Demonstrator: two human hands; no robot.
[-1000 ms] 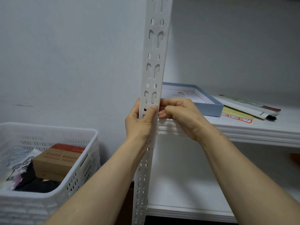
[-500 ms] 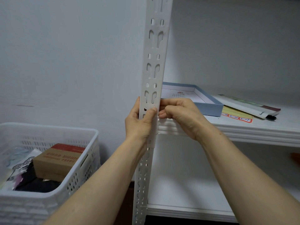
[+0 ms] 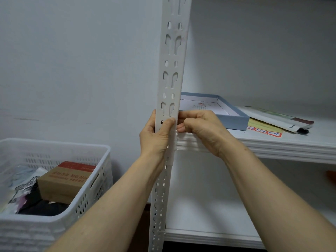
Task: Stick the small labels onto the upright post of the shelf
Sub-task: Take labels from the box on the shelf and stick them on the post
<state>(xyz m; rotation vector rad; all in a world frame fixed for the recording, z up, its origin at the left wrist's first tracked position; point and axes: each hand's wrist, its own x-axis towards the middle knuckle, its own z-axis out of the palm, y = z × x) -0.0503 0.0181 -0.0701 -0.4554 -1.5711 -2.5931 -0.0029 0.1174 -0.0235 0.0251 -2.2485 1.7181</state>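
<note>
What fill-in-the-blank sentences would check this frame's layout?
1. The left hand has its grip on the shelf's upright ___.
2. The cardboard box lies inside the white ___.
3. The yellow label sheet lies on the shelf beside a shallow ___ box.
Missing words: post; basket; blue.

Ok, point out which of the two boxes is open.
The shallow blue box on the shelf: it has no lid and its white inside shows. The brown cardboard box in the white basket is shut.
</note>
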